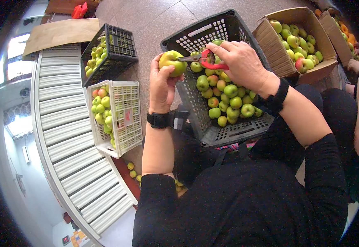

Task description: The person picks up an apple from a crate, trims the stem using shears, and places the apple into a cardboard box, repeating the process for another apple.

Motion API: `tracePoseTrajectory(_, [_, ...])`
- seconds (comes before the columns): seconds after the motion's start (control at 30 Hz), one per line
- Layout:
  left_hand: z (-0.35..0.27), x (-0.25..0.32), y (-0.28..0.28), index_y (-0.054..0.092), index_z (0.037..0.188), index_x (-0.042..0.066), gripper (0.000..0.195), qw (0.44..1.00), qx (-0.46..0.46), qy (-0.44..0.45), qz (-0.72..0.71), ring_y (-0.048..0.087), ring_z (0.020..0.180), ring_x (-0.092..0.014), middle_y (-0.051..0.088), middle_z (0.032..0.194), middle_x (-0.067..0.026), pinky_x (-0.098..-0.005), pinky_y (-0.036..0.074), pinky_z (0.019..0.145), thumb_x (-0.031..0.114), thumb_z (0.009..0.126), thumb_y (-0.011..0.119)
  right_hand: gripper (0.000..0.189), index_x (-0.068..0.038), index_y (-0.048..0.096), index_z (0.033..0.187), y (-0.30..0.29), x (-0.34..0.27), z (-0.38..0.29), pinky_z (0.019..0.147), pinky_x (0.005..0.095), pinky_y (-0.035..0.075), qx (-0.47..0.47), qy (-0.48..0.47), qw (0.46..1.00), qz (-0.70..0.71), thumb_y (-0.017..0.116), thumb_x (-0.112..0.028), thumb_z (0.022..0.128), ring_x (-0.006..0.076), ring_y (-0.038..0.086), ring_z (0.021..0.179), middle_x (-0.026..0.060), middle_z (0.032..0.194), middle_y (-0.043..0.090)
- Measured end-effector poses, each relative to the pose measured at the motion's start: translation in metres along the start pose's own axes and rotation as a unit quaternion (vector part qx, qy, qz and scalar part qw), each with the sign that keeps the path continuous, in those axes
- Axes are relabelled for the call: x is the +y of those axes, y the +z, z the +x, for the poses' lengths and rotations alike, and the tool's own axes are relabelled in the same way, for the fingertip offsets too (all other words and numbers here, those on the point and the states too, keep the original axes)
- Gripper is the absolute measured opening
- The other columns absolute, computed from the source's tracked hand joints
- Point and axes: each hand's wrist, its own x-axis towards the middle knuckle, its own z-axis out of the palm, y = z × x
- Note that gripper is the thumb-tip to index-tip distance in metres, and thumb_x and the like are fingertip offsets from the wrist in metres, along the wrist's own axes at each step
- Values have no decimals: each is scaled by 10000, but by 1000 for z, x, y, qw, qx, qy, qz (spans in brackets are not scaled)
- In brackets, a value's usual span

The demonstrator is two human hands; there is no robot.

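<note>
My left hand (164,83) holds a green-yellow apple (172,63) above the left wall of a black plastic crate (194,123). In my right hand (241,63) are red-handled pruning shears (208,60), their metal tip at the apple's stem hollow. Whether the tip touches the stem cannot be told. Below my right hand, the crate holds many green and reddish apples (230,91). My right palm and part of the shears' handles are hidden behind my fingers.
To the left stand a white crate (125,119) and a black crate (120,43) of apples, beside a white roller conveyor (71,132). A cardboard box (316,40) of apples is at upper right. Another person's hand (355,66) is near a further box (333,34). Loose apples (131,169) lie lower left.
</note>
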Motion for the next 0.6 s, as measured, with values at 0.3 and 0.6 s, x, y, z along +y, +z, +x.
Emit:
tracePoseTrajectory(0.3, [2, -3, -7, 433, 1195, 72, 434, 998, -32, -29, -41, 609, 934, -341, 555, 1105, -140, -345, 510, 648, 129, 779, 544, 413, -83, 562, 1113, 0, 1, 0, 697, 398, 512, 2, 5, 999, 42, 623, -95, 705, 290, 624, 790, 100, 842, 613])
tracePoseTrajectory(0.6, [1, -1, -9, 381, 1216, 59, 463, 994, -45, -48, -85, 615, 899, -314, 552, 1076, -137, -342, 511, 612, 104, 786, 549, 518, -114, 558, 1190, 9, 1, -3, 690, 390, 506, -31, 48, 993, 102, 678, -81, 686, 305, 609, 814, 97, 901, 605])
